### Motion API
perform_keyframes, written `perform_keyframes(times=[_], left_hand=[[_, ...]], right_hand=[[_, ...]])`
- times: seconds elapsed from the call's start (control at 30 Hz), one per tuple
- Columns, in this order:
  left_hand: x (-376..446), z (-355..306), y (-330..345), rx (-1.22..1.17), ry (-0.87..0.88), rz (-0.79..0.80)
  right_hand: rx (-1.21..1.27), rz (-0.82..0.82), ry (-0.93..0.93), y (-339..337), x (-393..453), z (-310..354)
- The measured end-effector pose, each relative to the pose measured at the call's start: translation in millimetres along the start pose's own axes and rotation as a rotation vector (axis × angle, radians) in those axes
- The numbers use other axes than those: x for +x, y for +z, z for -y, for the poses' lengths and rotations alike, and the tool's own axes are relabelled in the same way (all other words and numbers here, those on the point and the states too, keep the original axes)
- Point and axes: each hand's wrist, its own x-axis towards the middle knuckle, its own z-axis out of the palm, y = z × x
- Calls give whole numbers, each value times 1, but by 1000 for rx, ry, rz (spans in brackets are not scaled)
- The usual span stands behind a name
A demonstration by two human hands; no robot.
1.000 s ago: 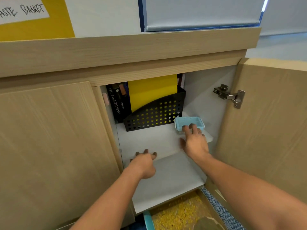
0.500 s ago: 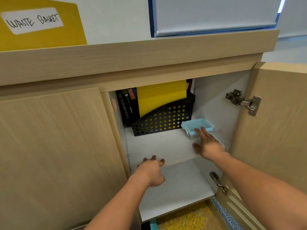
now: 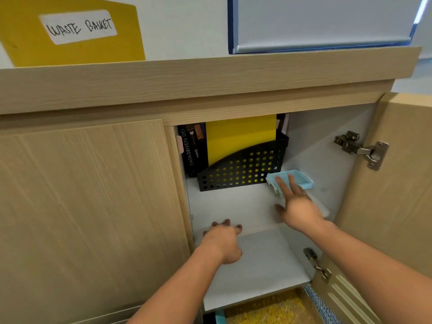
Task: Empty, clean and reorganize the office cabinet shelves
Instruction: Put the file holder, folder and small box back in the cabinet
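The open cabinet has a white upper shelf [image 3: 229, 204] and a white lower shelf [image 3: 264, 265]. At the back of the upper shelf stand a black perforated file holder [image 3: 243, 169] with a yellow folder [image 3: 240, 136] in it and dark books [image 3: 192, 150] to its left. A small container with a light blue lid [image 3: 297, 178] sits at the shelf's right. My right hand [image 3: 297, 206] reaches in with straight fingers touching that lid. My left hand [image 3: 222, 239] rests on the front edge of the upper shelf, fingers curled over it.
The right cabinet door [image 3: 402, 183] stands open with metal hinges [image 3: 360, 148]. The left door [image 3: 88, 218] is closed. A yellow folder labelled "WASTE BASKET" [image 3: 74, 29] leans on the countertop. Yellow and blue items [image 3: 268, 309] lie on the floor below.
The view has moved closer and tilted up. My right hand has slid a little along the blue-lidded container; my left hand stays on the shelf edge.
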Motion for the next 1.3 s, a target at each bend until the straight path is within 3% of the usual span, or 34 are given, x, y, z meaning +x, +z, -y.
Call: perform_keyframes(times=[0.13,0.27,0.47,0.57,0.63,0.73,0.87,0.93,1.13,1.3], left_hand=[[-34,-6,-25,-98,24,-67],[-115,-2,-90,-126,107,-329],[-248,56,-197,-184,101,-956],[-273,95,-247,-227,73,-1379],[-277,120,-278,-194,-59,-1550],[-268,153,-309,-264,-310,-1445],[-246,172,-314,-435,-382,-1235],[-236,177,-310,-464,-355,-1205],[-225,168,-312,-464,-282,-1334],[-229,138,-309,-442,-102,-1316]], right_hand=[[34,-159,-253,-41,-35,72],[281,-310,-530,-120,-65,143],[692,-389,-859,-229,-87,246],[709,-469,-861,-261,-56,293],[649,-474,-806,-273,-26,319],[509,-447,-712,-268,18,338],[392,-196,-549,-248,48,341],[419,-167,-541,-249,52,341],[762,-288,-495,-261,43,327],[670,-376,-581,-276,33,299]])
